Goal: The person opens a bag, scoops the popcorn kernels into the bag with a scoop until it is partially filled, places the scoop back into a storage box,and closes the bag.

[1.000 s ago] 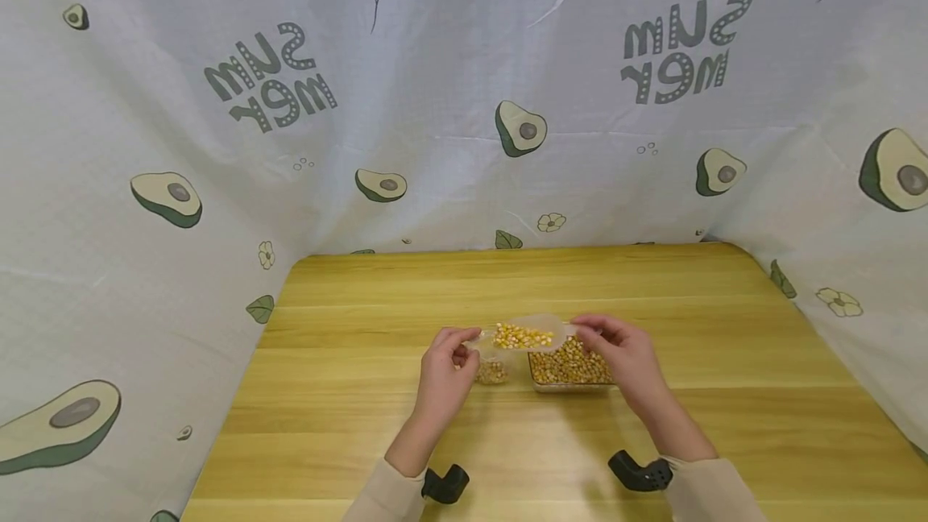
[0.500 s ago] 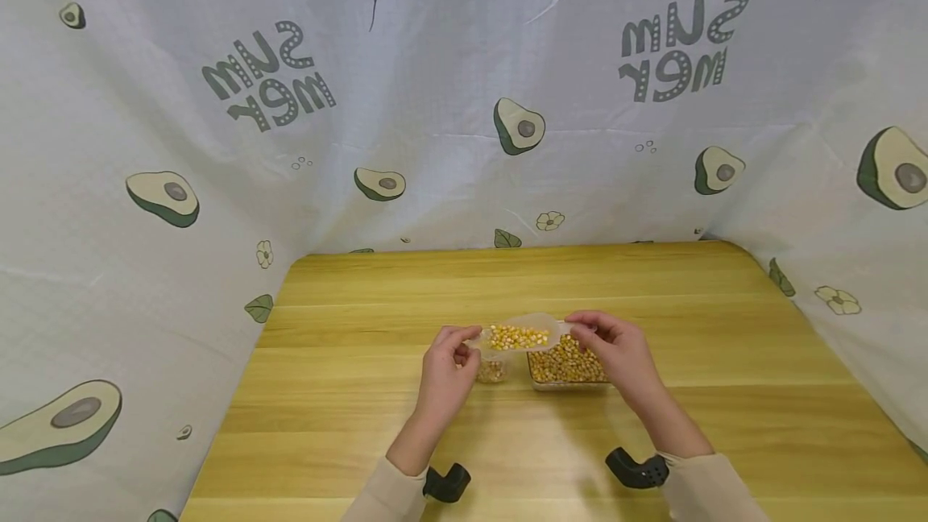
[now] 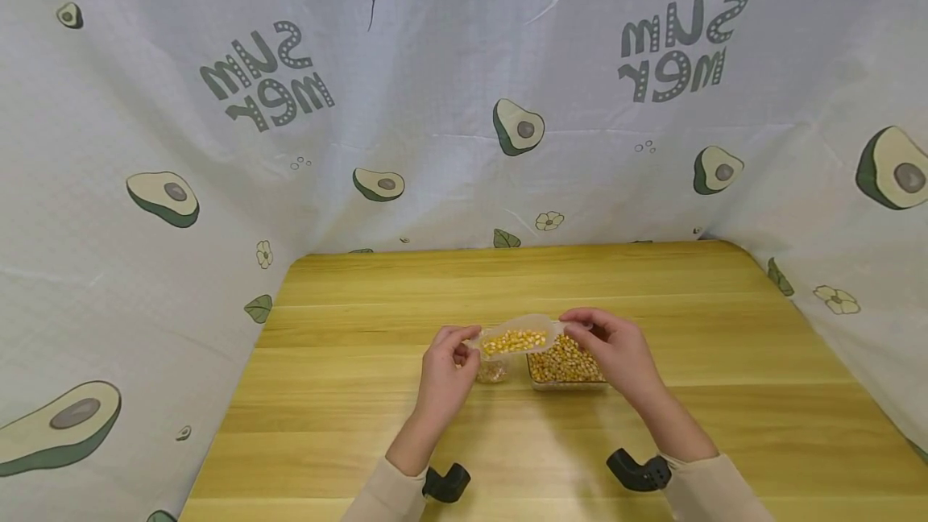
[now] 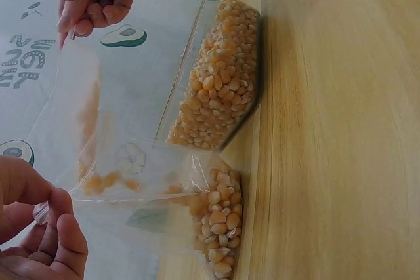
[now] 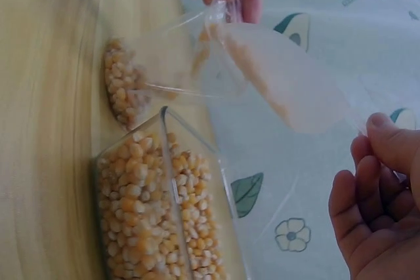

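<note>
Down at the near edge, two pale sleeves [image 3: 387,494] reached in over the desk [image 3: 326,401], a black mount [image 3: 445,483] at each wrist. Then the hands, both busy! The left hand [image 3: 447,373] was closed down to a pinch, thumb and forefinger nipping the edge of the clear bag [image 5: 167,60] up by its mouth. Across from it the right hand [image 3: 623,353] had a pinch of its own, thumb and forefinger on the handle end of the scoop [image 5: 305,93].

And there, right between the two, was the scoop itself, pale and cloudy, held up above the desk with its tip at the bag's mouth and a good heap of corn [image 3: 515,341] along it. Below, the bag stood on the desk, kernels gathered in its bottom. Just to its right sat the clear box [image 3: 569,386], well loaded with corn, the right hand partly over its corner.

Farther back the bare wood ran to the cloth [image 3: 435,103], a pale spread of printed avocados [image 3: 519,127] and leaves, "summer" lettered backwards across it twice.
</note>
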{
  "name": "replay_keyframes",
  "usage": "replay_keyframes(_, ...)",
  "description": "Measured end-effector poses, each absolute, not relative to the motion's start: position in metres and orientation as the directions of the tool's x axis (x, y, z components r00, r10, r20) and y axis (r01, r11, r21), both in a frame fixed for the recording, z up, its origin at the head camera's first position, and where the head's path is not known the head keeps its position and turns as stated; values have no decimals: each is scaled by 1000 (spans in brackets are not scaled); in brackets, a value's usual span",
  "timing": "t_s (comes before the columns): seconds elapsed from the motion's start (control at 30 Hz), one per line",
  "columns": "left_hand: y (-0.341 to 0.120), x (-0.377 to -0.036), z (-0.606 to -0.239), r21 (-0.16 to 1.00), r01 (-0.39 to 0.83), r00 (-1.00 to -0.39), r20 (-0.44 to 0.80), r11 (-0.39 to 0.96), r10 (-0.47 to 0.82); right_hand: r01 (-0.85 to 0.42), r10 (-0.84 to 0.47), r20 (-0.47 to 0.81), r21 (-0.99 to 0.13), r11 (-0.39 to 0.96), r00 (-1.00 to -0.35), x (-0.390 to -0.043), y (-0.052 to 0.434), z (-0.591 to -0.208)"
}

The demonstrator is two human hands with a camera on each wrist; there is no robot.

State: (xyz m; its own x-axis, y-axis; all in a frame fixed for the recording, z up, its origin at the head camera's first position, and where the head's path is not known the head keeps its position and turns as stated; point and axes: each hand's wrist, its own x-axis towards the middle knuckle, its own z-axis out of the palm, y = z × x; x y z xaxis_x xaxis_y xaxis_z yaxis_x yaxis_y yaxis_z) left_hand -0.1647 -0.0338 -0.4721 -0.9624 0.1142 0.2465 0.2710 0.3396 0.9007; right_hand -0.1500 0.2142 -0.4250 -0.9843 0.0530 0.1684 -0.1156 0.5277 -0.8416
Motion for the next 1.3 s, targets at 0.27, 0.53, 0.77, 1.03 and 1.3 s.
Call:
replay_keyframes(0.27, -34, -165, -473, 902, 271, -962, 245, 335, 117, -194, 6, 248, -771, 606, -969, -152, 212, -420)
replay_keyframes(0.53, -35, -165, -474, 900, 279, -960, 256, 335, 110, -225, -5, 280, -760, 610, -960, -151, 211, -418)
replay_keyframes(0.77, -35, -165, -473, 900, 280, -960, 260, 334, 106, -246, -7, 298, -773, 585, -954, -149, 209, -414)
replay_keyframes(1.03, -36, -163, -471, 902, 273, -962, 254, 333, 101, -278, 12, 349, -766, 579, -937, -147, 209, -414)
replay_keyframes(1.3, -37, -163, -467, 906, 265, -964, 244, 330, 105, -259, 69, 329, -841, 475, -942, -142, 217, -425)
